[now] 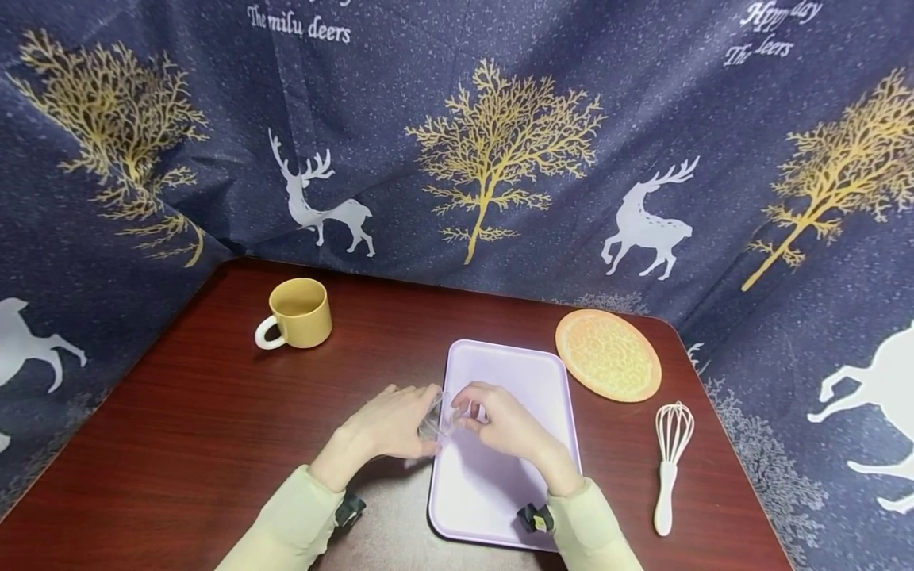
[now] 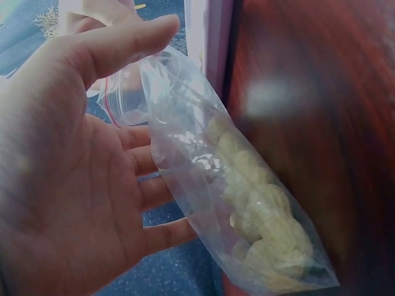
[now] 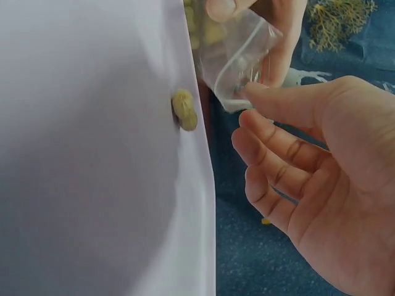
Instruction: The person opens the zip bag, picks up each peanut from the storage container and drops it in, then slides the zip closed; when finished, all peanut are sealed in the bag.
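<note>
A clear zip bag (image 2: 179,123) hangs tilted over the left long edge of a lilac tray (image 1: 493,496). Peanuts in their shells (image 2: 274,231) lie in the bag's lower end. My left hand (image 1: 396,424) holds the bag between thumb and fingers, the palm facing it. At the bag's zip mouth, my right hand (image 1: 510,424) pinches the rim with thumb and forefinger; its other fingers are loosely bent. One loose peanut (image 3: 184,111) rests on the tray by its rim, seen in the right wrist view. In the head view the hands hide much of the bag.
A yellow mug (image 1: 303,317) with a white handle stands at the back left of the brown table (image 1: 214,444). Right of the tray lie a round orange-yellow mat (image 1: 608,354) and a white whisk (image 1: 668,476). A deer-patterned cloth (image 1: 443,159) hangs behind.
</note>
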`<state>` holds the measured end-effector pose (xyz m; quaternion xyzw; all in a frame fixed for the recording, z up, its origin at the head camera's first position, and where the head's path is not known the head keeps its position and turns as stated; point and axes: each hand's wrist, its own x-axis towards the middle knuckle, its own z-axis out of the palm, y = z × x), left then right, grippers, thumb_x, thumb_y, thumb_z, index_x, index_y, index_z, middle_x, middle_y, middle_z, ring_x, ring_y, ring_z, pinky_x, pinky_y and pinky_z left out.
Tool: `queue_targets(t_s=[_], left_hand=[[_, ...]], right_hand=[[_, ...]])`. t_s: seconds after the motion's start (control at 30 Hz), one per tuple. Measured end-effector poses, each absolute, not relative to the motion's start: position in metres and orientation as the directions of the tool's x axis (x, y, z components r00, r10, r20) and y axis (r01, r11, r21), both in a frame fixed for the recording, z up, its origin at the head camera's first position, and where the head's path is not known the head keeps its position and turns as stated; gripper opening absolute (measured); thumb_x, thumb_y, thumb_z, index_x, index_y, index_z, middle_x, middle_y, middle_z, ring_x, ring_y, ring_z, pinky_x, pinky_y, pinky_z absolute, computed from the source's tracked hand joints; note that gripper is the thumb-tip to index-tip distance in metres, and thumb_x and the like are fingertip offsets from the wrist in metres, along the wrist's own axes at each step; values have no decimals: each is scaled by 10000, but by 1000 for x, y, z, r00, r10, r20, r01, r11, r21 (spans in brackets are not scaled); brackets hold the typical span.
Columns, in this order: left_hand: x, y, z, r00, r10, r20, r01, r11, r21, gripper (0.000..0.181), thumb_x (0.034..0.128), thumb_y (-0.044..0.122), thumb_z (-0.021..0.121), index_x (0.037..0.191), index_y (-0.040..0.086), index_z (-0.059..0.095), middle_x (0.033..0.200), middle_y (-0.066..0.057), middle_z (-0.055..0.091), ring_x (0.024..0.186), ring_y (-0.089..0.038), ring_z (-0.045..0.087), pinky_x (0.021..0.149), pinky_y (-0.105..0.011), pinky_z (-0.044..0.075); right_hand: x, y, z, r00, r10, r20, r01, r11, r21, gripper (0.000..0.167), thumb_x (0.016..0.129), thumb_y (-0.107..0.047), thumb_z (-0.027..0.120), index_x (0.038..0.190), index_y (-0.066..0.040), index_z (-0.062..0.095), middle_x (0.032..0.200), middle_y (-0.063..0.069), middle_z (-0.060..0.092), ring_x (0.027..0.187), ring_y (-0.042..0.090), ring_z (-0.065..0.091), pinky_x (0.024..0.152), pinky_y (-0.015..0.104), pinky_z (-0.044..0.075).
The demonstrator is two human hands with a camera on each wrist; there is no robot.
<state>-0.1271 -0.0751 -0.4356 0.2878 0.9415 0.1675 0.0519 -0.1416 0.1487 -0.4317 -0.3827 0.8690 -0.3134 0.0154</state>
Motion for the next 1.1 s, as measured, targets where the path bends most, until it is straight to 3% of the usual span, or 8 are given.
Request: queue_targets(t_s=[0.2, 0.47, 0.87, 1.1], left_hand=[[-127, -77, -434, -833, 553, -4, 517, 783, 347, 683, 747, 488, 787, 1263, 119, 533, 1045, -4, 654, 1033, -210, 628, 909, -476, 449], [-128, -79, -434, -830, 557, 9, 524, 774, 356, 651, 735, 470, 797, 1219, 116, 545, 951, 26, 628, 950, -183, 623, 822, -430, 449], [-128, -81, -433, -831, 556, -10, 511, 772, 377, 623, 728, 452, 805, 1202, 142, 547, 972, 24, 639, 979, -197, 625, 896, -484, 447], [-128, -81, -434, -830, 558, -22, 511, 775, 372, 614, 727, 447, 809, 1200, 158, 545, 965, 43, 630, 964, -184, 622, 904, -482, 447]], right_hand=[[-146, 154, -434, -742, -637, 209, -617, 526, -586, 299, 794, 8, 766, 1079, 4, 673, 901, 91, 653, 762, 192, 611, 696, 329, 506], [-148, 151, -441, -792, -595, 140, -561, 618, -551, 417, 753, -131, 848, 1105, 3, 671, 886, 54, 648, 777, 170, 595, 737, 306, 486], [-146, 147, -453, -803, -590, 84, -544, 669, -506, 387, 766, -236, 849, 1072, -52, 699, 867, 9, 616, 770, 141, 565, 742, 320, 476], [-144, 145, -454, -801, -592, 88, -551, 671, -495, 355, 775, -197, 833, 1063, -41, 698, 861, 22, 596, 767, 180, 573, 728, 334, 476]])
